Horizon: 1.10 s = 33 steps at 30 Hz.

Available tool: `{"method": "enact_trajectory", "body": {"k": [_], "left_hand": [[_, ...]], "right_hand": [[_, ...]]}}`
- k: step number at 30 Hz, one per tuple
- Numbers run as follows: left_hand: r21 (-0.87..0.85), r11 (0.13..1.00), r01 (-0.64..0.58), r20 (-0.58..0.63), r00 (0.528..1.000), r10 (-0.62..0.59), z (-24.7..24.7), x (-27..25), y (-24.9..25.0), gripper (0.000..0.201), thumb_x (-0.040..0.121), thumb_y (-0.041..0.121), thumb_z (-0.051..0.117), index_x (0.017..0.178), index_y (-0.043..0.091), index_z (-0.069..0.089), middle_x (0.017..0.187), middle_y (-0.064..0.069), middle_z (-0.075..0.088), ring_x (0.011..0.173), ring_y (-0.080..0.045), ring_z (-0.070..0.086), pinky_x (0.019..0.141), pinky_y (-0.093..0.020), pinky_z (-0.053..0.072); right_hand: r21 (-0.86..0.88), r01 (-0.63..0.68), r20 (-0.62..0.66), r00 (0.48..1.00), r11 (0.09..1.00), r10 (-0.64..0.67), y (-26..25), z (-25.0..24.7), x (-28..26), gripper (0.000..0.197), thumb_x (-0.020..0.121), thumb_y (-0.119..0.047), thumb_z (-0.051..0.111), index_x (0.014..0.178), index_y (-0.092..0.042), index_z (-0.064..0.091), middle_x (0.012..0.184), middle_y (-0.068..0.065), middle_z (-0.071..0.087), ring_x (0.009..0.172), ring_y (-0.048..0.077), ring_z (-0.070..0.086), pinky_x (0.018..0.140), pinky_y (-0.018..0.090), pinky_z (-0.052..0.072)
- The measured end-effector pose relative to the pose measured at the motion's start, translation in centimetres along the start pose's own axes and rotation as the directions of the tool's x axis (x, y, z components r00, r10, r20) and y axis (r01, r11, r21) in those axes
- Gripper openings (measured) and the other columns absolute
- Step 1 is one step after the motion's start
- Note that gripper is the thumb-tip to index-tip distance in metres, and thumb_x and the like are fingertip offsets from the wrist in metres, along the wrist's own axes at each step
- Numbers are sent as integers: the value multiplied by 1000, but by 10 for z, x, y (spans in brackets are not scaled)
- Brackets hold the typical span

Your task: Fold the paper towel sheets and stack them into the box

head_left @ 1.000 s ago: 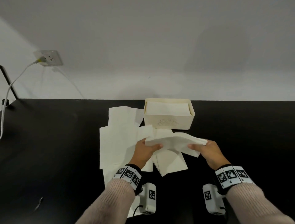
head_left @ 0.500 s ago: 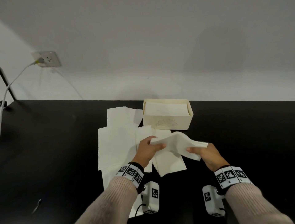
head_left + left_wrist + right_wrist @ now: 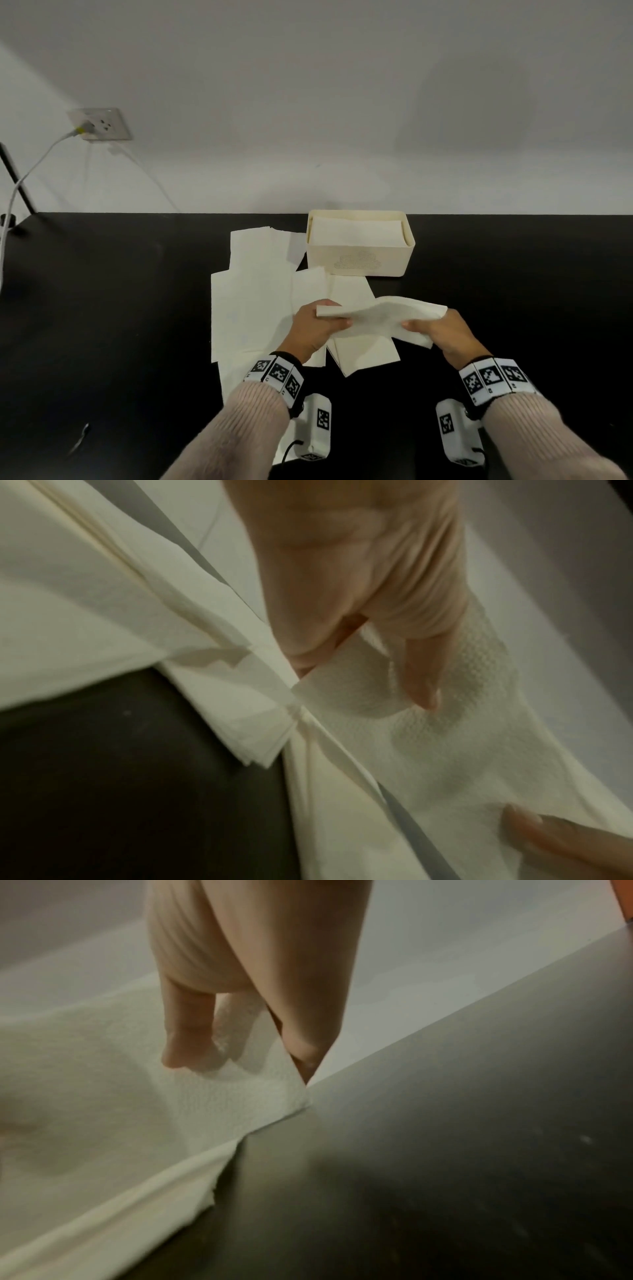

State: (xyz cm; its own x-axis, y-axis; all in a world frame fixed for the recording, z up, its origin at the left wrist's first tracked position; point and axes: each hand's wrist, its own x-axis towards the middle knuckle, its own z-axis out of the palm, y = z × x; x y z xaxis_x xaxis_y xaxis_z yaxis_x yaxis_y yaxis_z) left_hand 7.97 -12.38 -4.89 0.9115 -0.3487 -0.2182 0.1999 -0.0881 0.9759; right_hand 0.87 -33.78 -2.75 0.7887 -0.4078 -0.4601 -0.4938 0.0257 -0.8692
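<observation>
- Both hands hold one folded paper towel sheet (image 3: 383, 317) in the air above the black table (image 3: 102, 308), just in front of the box (image 3: 358, 263)
- The left hand (image 3: 313, 329) pinches the sheet's left end, thumb on top and fingers curled beneath; the right hand (image 3: 442, 330) pinches the right end the same way
- The sheet sags in the middle between the two grips
- Folding of this sheet looks finished or nearly so; the step in hand, as I judge it, is carrying it to the box
- The box already holds folded towel (image 3: 356, 231) close to its rim
- More loose sheets (image 3: 253, 301) lie flat on the table left of the box and under the hands, so much of the task remains
- The next move calls for keeping the fold closed, lining the sheet's long side up with the box, and lowering it flat onto the stack
</observation>
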Motion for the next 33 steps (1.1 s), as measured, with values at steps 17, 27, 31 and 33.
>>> {"method": "enact_trajectory", "body": {"k": [17, 27, 31, 33], "left_hand": [[-14, 1000, 9, -8, 1000, -9, -4, -3, 3, 19, 75, 3, 75, 89, 11, 68, 88, 0, 70, 83, -15, 66, 79, -22, 53], [65, 995, 73, 7, 997, -74, -7, -8, -12, 32, 74, 5, 76, 102, 10, 63, 101, -5, 67, 96, -19, 63, 80, -20, 51], [67, 993, 99, 11, 995, -100, -7, -5, -10, 38, 75, 10, 77, 109, 4, 63, 109, -10, 67, 96, -19, 63, 84, -25, 49], [46, 994, 96, 38, 994, -98, -10, -4, -7, 39, 76, 11, 77, 111, 2, 64, 112, -11, 67, 98, -20, 64, 84, -26, 50]], "right_hand": [[-57, -2, -8, 1000, 998, 2, -10, -9, -6, 34, 69, 1, 78, 96, -14, 64, 97, 8, 67, 90, 22, 64, 84, 38, 50], [-219, -92, -47, 995, 971, 84, 8, 2, -16, 53, 70, 2, 76, 119, -7, 58, 119, 12, 62, 107, 24, 57, 93, 35, 45], [-237, -131, -69, 991, 963, 118, -1, 9, -17, 56, 75, -5, 76, 126, -8, 53, 126, 10, 58, 118, 27, 53, 92, 36, 42], [-224, -130, -93, 989, 966, 112, -4, 11, -18, 55, 76, -9, 76, 126, -9, 54, 126, 11, 58, 118, 27, 54, 97, 39, 42]]}}
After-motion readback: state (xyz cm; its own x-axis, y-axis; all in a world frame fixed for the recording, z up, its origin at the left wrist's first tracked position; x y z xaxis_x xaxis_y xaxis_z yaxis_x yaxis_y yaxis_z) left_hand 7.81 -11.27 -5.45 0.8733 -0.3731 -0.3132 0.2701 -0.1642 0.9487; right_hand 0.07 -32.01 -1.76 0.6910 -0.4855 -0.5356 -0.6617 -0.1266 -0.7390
